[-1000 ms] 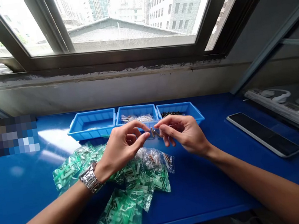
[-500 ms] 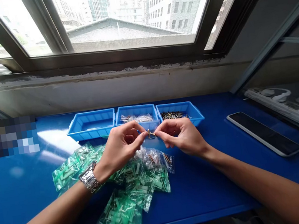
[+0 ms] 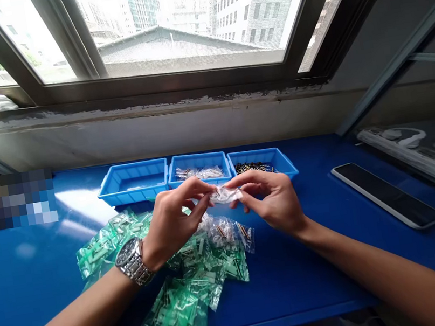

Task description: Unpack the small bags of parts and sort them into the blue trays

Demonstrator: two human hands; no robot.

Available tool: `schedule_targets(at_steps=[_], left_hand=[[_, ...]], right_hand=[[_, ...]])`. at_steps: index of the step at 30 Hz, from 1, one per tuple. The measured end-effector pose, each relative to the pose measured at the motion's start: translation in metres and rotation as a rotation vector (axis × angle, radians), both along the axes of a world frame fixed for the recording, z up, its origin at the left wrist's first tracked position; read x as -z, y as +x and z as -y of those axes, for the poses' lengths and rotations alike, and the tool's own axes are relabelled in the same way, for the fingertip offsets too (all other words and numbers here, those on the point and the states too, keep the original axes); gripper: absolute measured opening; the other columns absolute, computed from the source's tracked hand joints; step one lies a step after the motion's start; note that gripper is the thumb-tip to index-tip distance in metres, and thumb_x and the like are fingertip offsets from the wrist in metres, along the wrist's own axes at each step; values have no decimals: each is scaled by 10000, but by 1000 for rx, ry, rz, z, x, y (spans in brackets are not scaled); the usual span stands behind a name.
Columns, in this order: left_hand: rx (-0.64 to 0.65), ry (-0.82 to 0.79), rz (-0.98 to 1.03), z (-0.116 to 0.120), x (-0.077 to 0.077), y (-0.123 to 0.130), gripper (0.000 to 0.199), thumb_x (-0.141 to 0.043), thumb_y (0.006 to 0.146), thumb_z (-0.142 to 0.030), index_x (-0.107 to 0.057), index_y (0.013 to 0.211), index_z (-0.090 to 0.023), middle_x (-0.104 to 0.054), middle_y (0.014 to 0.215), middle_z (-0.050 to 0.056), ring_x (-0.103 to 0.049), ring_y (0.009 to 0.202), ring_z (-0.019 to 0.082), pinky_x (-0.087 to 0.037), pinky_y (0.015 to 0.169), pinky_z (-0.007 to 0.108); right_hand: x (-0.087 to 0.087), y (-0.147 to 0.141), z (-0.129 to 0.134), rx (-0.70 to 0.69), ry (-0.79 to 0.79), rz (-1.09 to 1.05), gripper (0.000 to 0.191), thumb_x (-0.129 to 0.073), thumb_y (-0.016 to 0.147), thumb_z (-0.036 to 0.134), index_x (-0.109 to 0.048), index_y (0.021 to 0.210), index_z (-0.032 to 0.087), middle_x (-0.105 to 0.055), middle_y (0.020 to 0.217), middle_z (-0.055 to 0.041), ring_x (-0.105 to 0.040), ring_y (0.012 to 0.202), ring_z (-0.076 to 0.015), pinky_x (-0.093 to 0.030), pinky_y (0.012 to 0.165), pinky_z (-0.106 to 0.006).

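Note:
Between my hands is a small clear plastic bag [image 3: 226, 195], crumpled and shiny, raised in front of the middle bin. My left hand [image 3: 174, 213], with a metal watch at its wrist, pinches the bag's left end between thumb and fingertips. The thumb and fingers of my right hand [image 3: 274, 198] are closed on its right end. What the bag holds is hard to make out. Beneath lie clear bags of thin brass-coloured pins [image 3: 220, 231] and a heap of green-tinted plastic bags [image 3: 178, 310] with small parts inside.
Three blue bins stand in a row at the back: the left bin [image 3: 132, 167], the middle bin [image 3: 199, 157] with clear bags, and the right bin [image 3: 285, 164] with loose dark and brass pins. A phone [image 3: 386, 195] lies on the blue table [image 3: 317, 284], near a white tray [image 3: 404, 154].
The brass-coloured pieces seen at my fingertips no longer show there; the crumpled clear bag now stretches between both hands. My left wrist has turned, bringing the watch face into view.

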State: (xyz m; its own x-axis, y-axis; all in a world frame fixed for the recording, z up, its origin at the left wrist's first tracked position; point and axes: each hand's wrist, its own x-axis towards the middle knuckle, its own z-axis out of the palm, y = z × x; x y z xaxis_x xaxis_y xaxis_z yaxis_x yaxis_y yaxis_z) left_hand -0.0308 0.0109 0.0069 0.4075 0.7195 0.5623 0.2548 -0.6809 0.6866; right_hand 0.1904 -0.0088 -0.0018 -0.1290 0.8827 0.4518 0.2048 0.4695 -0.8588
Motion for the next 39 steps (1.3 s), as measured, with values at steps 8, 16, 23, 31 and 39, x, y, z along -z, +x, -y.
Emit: schedule_targets(at_steps=[8, 16, 23, 31, 39], left_hand=[[-89, 280, -7, 1, 1, 0, 151, -693, 997, -153, -695, 1147, -176, -820, 1185, 70, -826, 950, 184, -701, 791, 264], [-122, 326, -28, 2, -1, 1, 132, -697, 995, -163, -706, 1125, -179, -824, 1174, 72, -829, 866, 174, -700, 741, 264], [-23, 107, -9, 1, -2, 0, 36, -701, 985, -151, -718, 1015, -164, -835, 955, 48, -803, 790, 147, -651, 656, 210], [159, -587, 170, -1, -12, 2, 324, -757, 950, -402, -636, 786, -150, -628, 508, -17, -556, 406, 97, -463, 408, 187], [145, -602, 157, -3, -9, 0, 355, -757, 947, -425, -629, 768, -147, -594, 475, -32, -509, 378, 75, -420, 399, 167]], right_hand=[[-4, 0, 8, 133, 231, 128, 228, -754, 941, 201, -813, 1159, 234, -829, 1121, -69, -811, 1004, -282, -711, 789, -403], [-5, 0, 8, 174, 261, 194, 213, -749, 938, 222, -829, 1134, 248, -827, 1142, -66, -820, 958, -280, -710, 745, -392], [-8, -2, 7, 132, 157, 133, 115, -762, 946, 295, -815, 954, 193, -819, 813, -58, -780, 655, -207, -652, 610, -332], [-7, -4, 2, -98, -349, -111, 284, -762, 919, 384, -654, 756, 179, -558, 519, 47, -479, 390, -88, -371, 397, -224], [-9, -4, -1, -122, -408, -169, 346, -822, 861, 421, -636, 717, 167, -530, 513, 60, -425, 376, -63, -319, 371, -199]])
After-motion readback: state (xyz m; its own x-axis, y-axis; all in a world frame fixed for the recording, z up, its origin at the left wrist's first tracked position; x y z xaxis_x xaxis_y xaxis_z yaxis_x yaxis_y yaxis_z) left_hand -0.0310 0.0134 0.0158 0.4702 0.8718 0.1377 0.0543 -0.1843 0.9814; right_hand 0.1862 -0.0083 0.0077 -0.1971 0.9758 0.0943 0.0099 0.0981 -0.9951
